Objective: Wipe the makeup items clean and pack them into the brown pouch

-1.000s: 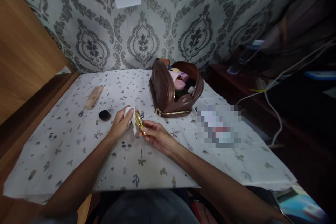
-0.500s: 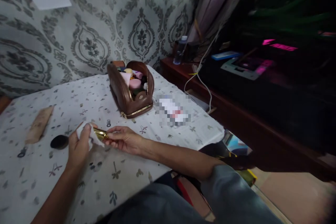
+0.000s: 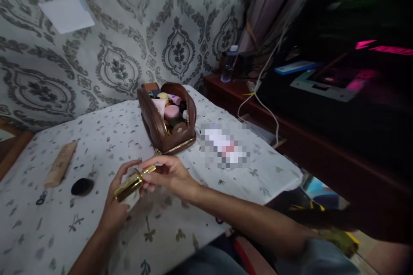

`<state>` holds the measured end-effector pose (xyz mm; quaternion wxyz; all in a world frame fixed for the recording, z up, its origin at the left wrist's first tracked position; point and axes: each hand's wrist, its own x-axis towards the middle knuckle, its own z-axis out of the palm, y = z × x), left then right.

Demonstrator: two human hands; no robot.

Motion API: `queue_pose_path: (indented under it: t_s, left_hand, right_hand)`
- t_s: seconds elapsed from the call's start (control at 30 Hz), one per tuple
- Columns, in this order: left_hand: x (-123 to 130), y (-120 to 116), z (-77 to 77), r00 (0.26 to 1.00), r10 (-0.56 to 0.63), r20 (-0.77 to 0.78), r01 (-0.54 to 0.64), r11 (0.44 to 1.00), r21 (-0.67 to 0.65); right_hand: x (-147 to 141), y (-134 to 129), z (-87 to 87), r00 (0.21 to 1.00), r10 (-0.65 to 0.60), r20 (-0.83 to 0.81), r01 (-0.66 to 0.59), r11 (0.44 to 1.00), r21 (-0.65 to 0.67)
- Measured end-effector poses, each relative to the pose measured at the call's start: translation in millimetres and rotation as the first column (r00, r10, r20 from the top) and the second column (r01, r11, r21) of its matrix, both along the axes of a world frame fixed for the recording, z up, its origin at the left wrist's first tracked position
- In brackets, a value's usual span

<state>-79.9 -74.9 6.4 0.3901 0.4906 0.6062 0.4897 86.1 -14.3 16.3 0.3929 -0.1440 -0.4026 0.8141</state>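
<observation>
A shiny gold lipstick case lies slantwise across my left hand, pinched at its upper end by the fingers and thumb of my right hand. My left hand curls around a white tissue, which shows only in part beneath the case. Left of the hands, a round black item and a flat beige tube rest on the patterned tablecloth. Just beyond the hands stands an unzipped brown leather bag, filled with cosmetics that include a pink round item.
A blurred-out white item lies right of the bag. Past the table's right edge are a dark red desk, a clear bottle and a hanging white cable. The patterned wall closes off the back.
The tissue was wrapped around the gold case; now the case lies uncovered over the left hand, with the tissue below it. My right hand has come over the case's upper end. The view has shifted left.
</observation>
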Motion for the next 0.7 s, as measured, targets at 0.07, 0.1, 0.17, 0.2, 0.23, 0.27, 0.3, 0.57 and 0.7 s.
queue_pose_path:
  t_s: [0.07, 0.1, 0.17, 0.2, 0.23, 0.27, 0.3, 0.57, 0.7]
  left_hand:
    - [3, 4, 3.4, 0.975, -0.069, -0.21, 0.086, 0.993, 0.076]
    - [6, 7, 7.4, 0.941, -0.101, -0.322, 0.142, 0.984, 0.105]
    - [13, 19, 18.4, 0.829, -0.157, -0.537, 0.268, 0.954, 0.134]
    - [18, 27, 24.3, 0.75, -0.165, -0.64, 0.329, 0.933, 0.145]
    - [23, 36, 29.7, 0.656, -0.151, -0.739, 0.386, 0.909, 0.156]
    - [28, 45, 34.1, 0.549, -0.109, -0.829, 0.429, 0.888, 0.167]
    - [33, 54, 37.3, 0.434, -0.048, -0.899, 0.458, 0.872, 0.174]
    - [38, 80, 32.8, 0.026, 0.252, -0.967, 0.502, 0.834, 0.231]
    - [35, 81, 29.0, 0.079, 0.236, -0.969, 0.499, 0.832, 0.243]
  right_hand:
    - [25, 7, 18.5, 0.994, -0.095, 0.047, 0.089, 0.99, 0.112]
    - [39, 13, 28.4, 0.981, -0.18, 0.07, 0.167, 0.972, 0.164]
    - [63, 29, 47.7, 0.936, -0.343, 0.084, 0.313, 0.915, 0.255]
    - [73, 39, 56.3, 0.907, -0.412, 0.088, 0.371, 0.88, 0.296]
    - [80, 50, 63.7, 0.885, -0.458, 0.088, 0.406, 0.848, 0.34]
    - [86, 60, 69.7, 0.865, -0.496, 0.083, 0.431, 0.816, 0.386]
    - [90, 71, 74.3, 0.85, -0.519, 0.088, 0.438, 0.79, 0.43]
    - [92, 129, 73.7, 0.802, -0.563, 0.199, 0.208, 0.576, 0.791]
    - [91, 145, 66.7, 0.811, -0.504, 0.297, 0.093, 0.613, 0.785]
